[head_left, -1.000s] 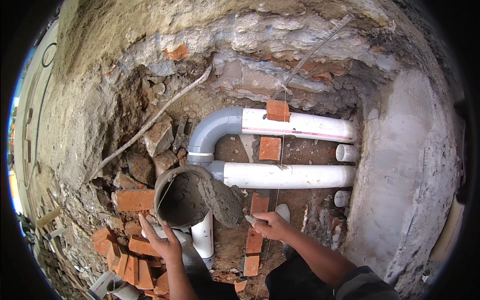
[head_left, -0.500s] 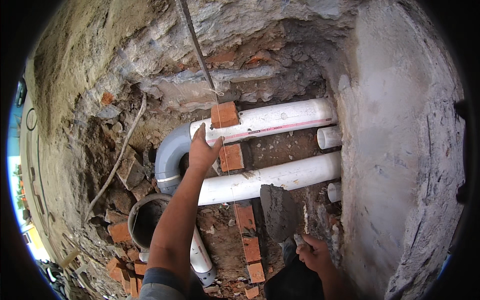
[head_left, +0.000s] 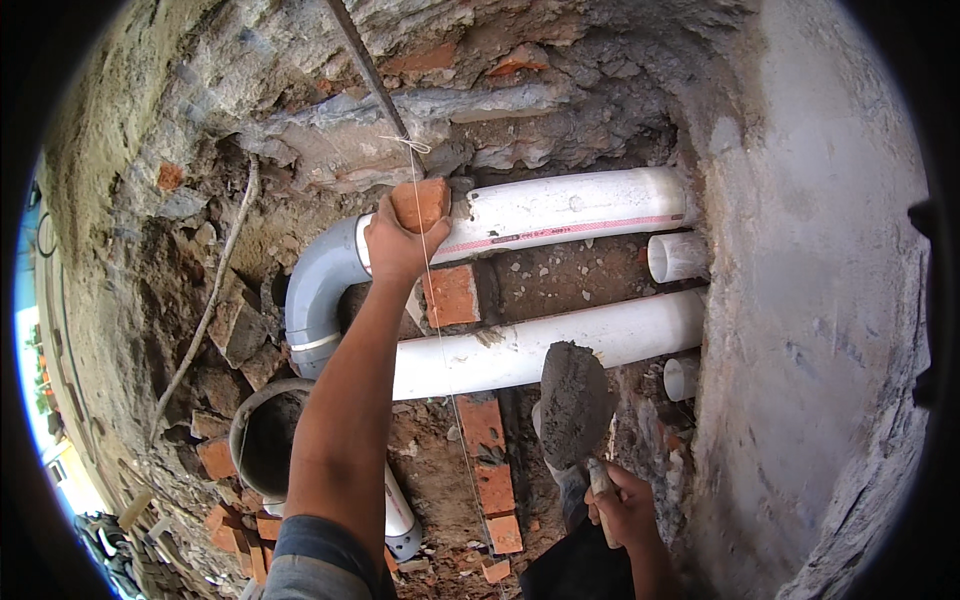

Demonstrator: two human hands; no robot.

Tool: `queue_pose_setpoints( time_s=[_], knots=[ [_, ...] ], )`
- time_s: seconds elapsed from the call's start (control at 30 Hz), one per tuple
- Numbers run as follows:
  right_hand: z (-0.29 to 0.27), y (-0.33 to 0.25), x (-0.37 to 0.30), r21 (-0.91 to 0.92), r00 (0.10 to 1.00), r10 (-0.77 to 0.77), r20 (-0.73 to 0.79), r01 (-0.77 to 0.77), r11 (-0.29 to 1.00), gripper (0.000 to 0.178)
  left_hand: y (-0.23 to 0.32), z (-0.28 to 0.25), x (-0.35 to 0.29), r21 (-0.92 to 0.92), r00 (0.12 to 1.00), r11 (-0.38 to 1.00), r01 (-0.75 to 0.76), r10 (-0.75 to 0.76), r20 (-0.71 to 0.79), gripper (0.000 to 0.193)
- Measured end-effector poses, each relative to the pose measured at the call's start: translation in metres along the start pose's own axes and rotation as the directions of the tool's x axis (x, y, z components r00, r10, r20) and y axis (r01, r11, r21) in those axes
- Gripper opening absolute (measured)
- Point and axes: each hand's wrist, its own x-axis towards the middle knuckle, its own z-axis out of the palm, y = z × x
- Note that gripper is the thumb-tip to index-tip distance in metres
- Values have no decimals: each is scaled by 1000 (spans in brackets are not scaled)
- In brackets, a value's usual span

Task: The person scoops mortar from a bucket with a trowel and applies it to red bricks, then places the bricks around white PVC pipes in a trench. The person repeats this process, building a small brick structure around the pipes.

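My left hand (head_left: 402, 246) grips a red brick (head_left: 421, 203) that sits on the upper white pipe (head_left: 575, 203). Its thumb and fingers lie on the brick's near and left sides. In my right hand (head_left: 626, 508) is a trowel (head_left: 602, 497), held by its wooden handle, the blade hidden under a heap of grey mortar (head_left: 577, 405). That mortar hangs to the right of a row of bricks (head_left: 486, 440), in front of the lower white pipe (head_left: 500, 357). Another brick (head_left: 452, 296) stands between the two pipes.
A thin string (head_left: 432, 300) runs from a metal bar (head_left: 368, 68) down past the bricks. A grey elbow (head_left: 318, 292) curves at the left, above an open round pipe end (head_left: 240, 432). Short pipe stubs (head_left: 676, 257) jut from the plastered wall (head_left: 800, 280) on the right.
My left hand has closed on the brick on the upper pipe, where before it was beside it with fingers spread. The trowel of mortar has turned slightly, and the whole view has shifted.
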Motion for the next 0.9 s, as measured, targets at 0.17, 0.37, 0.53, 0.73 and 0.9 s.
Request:
queue_pose_setpoints(
  time_s=[0.17, 0.37, 0.53, 0.73, 0.9],
  knots=[
    [21, -56, 37, 35, 999, -33, 40, 32, 999, 44, -58, -77, -71, 25, 994, 995, 98, -97, -46, 105],
    [108, -147, 127, -50, 999, -49, -22, 48, 998, 49, -53, -242, -260, -202, 993, 972, 119, -110, 53, 103],
    [208, -179, 221, -593, 874, -478, -90, 339, 731, 62, -23, -276, -367, -360, 888, 813, 458, -402, 223, 108],
    [206, -153, 198, -864, 897, -440, 40, 252, 435, 75, -49, -225, -377, -390, 870, 778, 493, -434, 234, 104],
    [195, -165, 186, -940, 889, -406, 214, 301, 164, 73, -49, -230, -377, -520, 864, 699, 491, -464, 192, 99]
  ],
)
